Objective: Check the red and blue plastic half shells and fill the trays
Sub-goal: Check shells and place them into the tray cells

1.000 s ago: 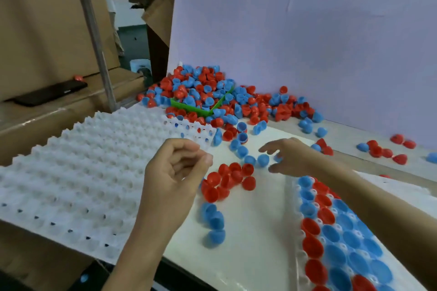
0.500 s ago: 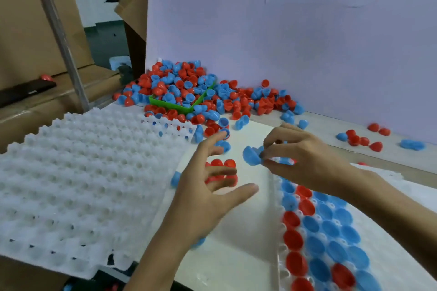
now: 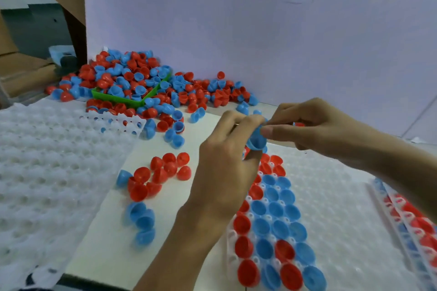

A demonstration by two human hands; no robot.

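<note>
A blue half shell (image 3: 256, 140) is held up over the table between both hands. My left hand (image 3: 224, 158) curls its fingers round it from the left, and my right hand (image 3: 314, 123) pinches it from the right. Below them lies the white tray (image 3: 343, 208), whose left columns hold several red and blue shells (image 3: 272, 227). A small cluster of red shells (image 3: 160, 175) and a few blue shells (image 3: 142, 220) lie loose on the white sheet. The big pile of mixed shells (image 3: 142, 82) sits at the back.
An empty white dimpled tray (image 3: 47, 172) covers the left side. A green basket (image 3: 127, 99) is buried in the pile. A lilac board (image 3: 260, 30) stands behind the table. Another filled tray's edge (image 3: 411, 224) shows at the far right.
My left hand rose from above the loose shells and joined my right hand on the blue shell. The shell moved up and rightward, over the tray's top end. The view shifted right.
</note>
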